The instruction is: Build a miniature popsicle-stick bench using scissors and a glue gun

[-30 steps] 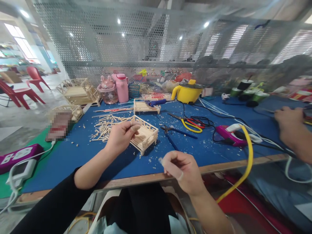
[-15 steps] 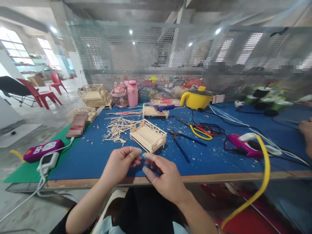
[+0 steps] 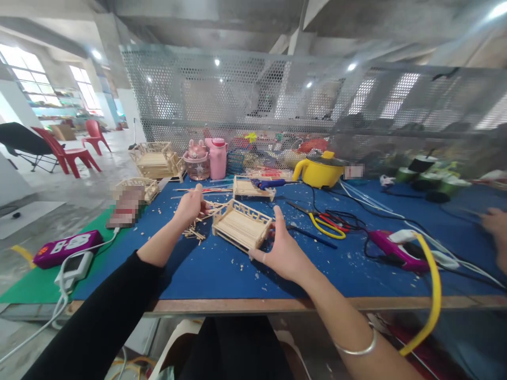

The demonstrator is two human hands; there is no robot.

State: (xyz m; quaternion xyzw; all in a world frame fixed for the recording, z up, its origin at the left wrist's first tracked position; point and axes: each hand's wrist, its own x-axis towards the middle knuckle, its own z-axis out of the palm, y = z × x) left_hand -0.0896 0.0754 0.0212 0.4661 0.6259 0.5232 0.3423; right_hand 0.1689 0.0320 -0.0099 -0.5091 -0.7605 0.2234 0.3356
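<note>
Right hand, fingers spread, touches the bed model's near-right corner at mid-worktop. Left hand, at the model's 10 o'clock, is closed over the stick pile. Pot at 1 o'clock, far.

Very little lettering is showing clearly. A purple box, lying on the green mat beyond the left edge of the bench, is bearing large white characters resembling "B-8", too blurred to confirm. Two labels elsewhere are appearing only as smeared patches.
</note>
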